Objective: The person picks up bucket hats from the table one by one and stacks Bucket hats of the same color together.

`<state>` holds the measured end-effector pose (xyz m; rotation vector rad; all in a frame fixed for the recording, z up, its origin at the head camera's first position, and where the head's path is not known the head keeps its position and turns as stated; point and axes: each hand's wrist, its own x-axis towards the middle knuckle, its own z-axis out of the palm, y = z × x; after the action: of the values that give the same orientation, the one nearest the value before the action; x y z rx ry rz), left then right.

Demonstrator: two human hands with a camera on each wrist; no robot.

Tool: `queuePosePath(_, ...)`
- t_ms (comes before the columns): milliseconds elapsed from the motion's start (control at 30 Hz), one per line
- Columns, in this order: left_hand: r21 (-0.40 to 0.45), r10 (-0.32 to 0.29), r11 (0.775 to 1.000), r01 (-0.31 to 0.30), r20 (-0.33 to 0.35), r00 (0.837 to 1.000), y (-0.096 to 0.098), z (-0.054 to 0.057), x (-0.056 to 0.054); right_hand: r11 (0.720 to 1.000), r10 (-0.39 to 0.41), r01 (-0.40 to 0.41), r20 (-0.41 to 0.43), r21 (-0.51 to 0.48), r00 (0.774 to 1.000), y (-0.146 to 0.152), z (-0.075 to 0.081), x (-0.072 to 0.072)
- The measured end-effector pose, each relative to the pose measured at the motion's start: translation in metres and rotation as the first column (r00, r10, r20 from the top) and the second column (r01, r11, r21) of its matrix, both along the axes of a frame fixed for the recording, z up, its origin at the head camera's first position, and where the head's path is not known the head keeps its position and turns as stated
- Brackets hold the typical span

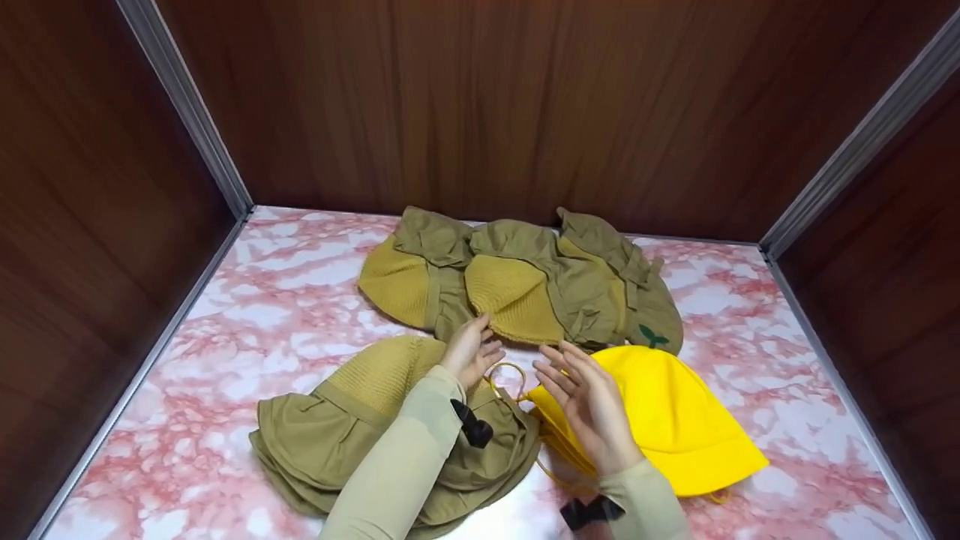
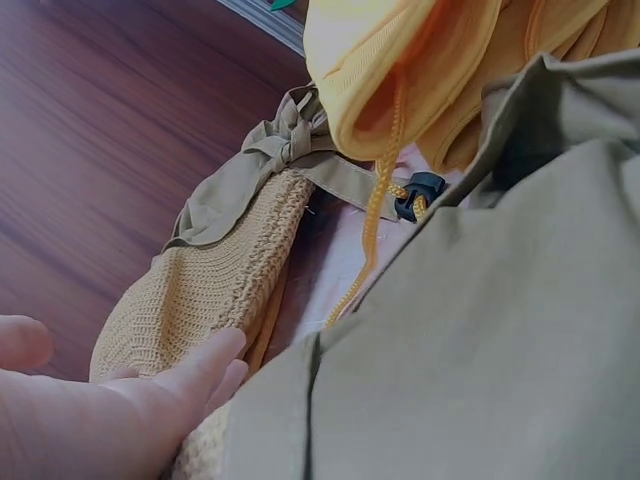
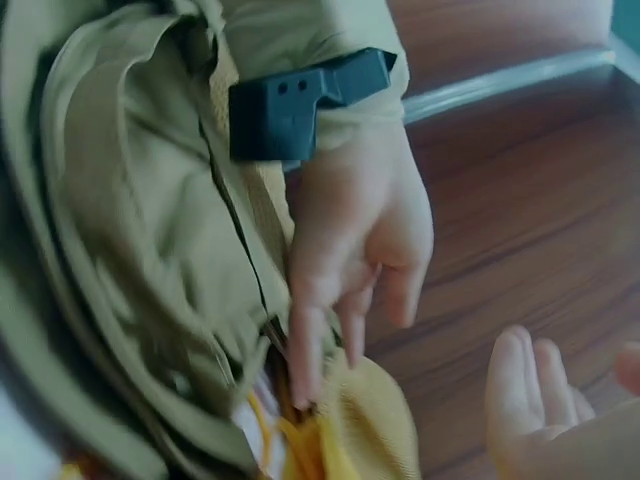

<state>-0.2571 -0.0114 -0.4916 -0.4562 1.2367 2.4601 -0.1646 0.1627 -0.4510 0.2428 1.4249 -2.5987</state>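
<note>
My left hand [image 1: 474,354] is over the right side of a stack of khaki sun hats [image 1: 337,442] with a woven crown, its fingers extended and holding nothing. Just left of the bright yellow hats [image 1: 667,420], my right hand [image 1: 592,409] hovers with spread, straight fingers, also bare. Between the hands a thin yellow cord loop [image 1: 508,365] shows. The left wrist view has the yellow cord [image 2: 368,262] hanging from a yellow hat, with a black cord lock [image 2: 418,195]. Both hands appear in the right wrist view, apart from each other.
Behind the hands lies an overlapping row of khaki hats [image 1: 510,289] with woven crowns, one bearing a green leaf mark [image 1: 652,336]. Brown wood-grain panels [image 1: 480,105] with metal edging enclose the pink-and-white marbled tabletop [image 1: 217,352] at the back and sides.
</note>
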Motion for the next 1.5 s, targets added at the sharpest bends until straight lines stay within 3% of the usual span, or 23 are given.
queuePosePath(167,0.020,0.050,0.999,-0.050,-0.011,0.999,0.003,-0.002,-0.005,0.987,0.020,0.000,0.119,-0.161,0.993,-0.008,-0.012,-0.025)
queuePosePath(300,0.051,0.110,0.993,-0.109,-0.017,0.994,0.007,-0.004,-0.008,0.962,-0.002,0.057,0.204,-0.265,0.979,-0.010,-0.021,-0.044)
queuePosePath(500,0.048,0.166,0.985,-0.166,0.001,0.986,0.011,-0.007,-0.012,0.946,-0.005,0.104,0.304,-0.308,0.953,-0.010,-0.032,-0.060)
queuePosePath(733,-0.013,0.202,0.979,-0.202,0.002,0.979,0.020,-0.011,-0.018,0.946,-0.007,0.106,0.304,-0.308,0.953,-0.012,-0.040,-0.064)
queuePosePath(1000,0.026,0.289,0.957,-0.288,-0.016,0.957,0.032,-0.012,-0.019,0.940,-0.026,0.130,0.314,-0.314,0.949,-0.011,-0.047,-0.066)
queuePosePath(1300,0.056,0.325,0.945,-0.321,-0.078,0.943,0.033,-0.008,-0.011,0.883,-0.009,0.168,0.342,-0.437,0.940,-0.006,-0.050,-0.066)
queuePosePath(1500,0.012,0.286,0.958,-0.286,-0.082,0.955,0.031,-0.005,-0.013,0.858,0.001,0.177,0.345,-0.483,0.939,-0.004,-0.051,-0.067)
